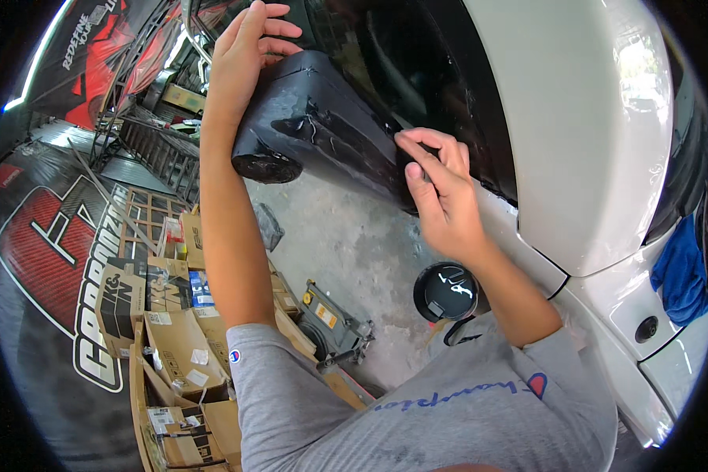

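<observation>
A dark, glossy sheet of film [322,126] with a curled, roll-like lower end hangs against the black rear window [401,63] of a white car [582,134]. My left hand [248,51] is at the film's upper left, fingers apart and slightly bent by its edge, the forearm running down beside the curl. My right hand [440,189] is at the film's right edge, fingers curled and index fingertip on the film; what lies between its thumb and fingers is dark and hard to make out.
A round black container [445,292] stands below my right forearm. A floor jack [330,322] lies on the concrete floor [370,236]. Cardboard boxes [177,346], a metal ladder [153,149] and a large printed banner [55,299] are at the left. A blue cloth [680,271] rests on the car at right.
</observation>
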A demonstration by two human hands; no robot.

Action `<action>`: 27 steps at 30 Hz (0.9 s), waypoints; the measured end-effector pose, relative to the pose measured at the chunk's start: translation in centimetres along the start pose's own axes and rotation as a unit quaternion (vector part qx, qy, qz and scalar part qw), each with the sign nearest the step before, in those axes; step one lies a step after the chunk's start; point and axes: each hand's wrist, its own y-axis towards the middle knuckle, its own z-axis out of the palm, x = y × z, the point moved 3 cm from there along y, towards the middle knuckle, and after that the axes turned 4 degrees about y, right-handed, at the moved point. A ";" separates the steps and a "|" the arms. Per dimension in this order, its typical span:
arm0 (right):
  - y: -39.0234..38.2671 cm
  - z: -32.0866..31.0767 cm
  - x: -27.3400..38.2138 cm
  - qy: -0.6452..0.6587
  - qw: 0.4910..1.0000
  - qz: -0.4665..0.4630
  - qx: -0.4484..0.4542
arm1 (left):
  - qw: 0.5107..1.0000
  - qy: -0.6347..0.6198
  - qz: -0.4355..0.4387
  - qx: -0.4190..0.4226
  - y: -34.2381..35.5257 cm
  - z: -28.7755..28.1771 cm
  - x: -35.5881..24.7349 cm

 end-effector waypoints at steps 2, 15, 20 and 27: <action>-0.8 0.6 -0.7 0.011 1.000 0.001 0.001 | 1.000 0.000 0.000 -0.012 -0.3 -0.2 0.1; 3.4 0.7 1.8 0.030 0.997 -0.062 0.027 | 1.000 0.008 -0.015 0.008 0.1 -0.3 0.1; 2.3 1.2 0.7 0.030 0.997 -0.067 0.027 | 1.000 0.010 -0.004 -0.023 -0.5 -0.3 0.3; 4.4 1.6 2.0 0.039 0.995 -0.093 0.013 | 0.999 0.023 -0.022 -0.031 -0.5 -0.2 0.1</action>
